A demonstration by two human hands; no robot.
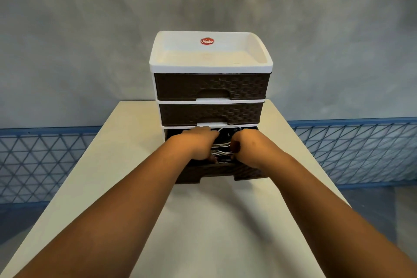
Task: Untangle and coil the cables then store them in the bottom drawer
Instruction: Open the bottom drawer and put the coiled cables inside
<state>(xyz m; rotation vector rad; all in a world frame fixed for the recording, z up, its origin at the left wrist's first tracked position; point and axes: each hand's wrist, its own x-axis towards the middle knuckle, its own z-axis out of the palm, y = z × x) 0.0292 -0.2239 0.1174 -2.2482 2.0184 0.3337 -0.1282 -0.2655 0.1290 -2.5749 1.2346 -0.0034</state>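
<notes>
Two hands reach into the open bottom drawer [222,170] of a small three-drawer unit [211,88] that stands at the far end of a pale table [203,221]. The left hand [198,143] lies knuckles-up over the left part of the drawer, its fingers bent down into the cables [222,145]; its thumb shows at the near edge, beside the white strands. The right hand [244,144] is curled on the right part of the drawer, its fingers tucked under and out of sight, so whether they pinch a strand I cannot tell. Both hands touch the bundle.

White and black cables lie between the hands inside the drawer. One white loop arches up at the back, just under the frame of the middle drawer [211,114]. More white strands run across lower down, between the two thumbs.

The bottom drawer is pulled out toward the person, its dark woven front facing the near side. The middle drawer and the top drawer [212,86] are closed. The unit's white top tray [158,52] carries a red oval label [207,41]. Behind the table is a grey wall [90,29] with a blue mesh rail [45,153] low on either side.
</notes>
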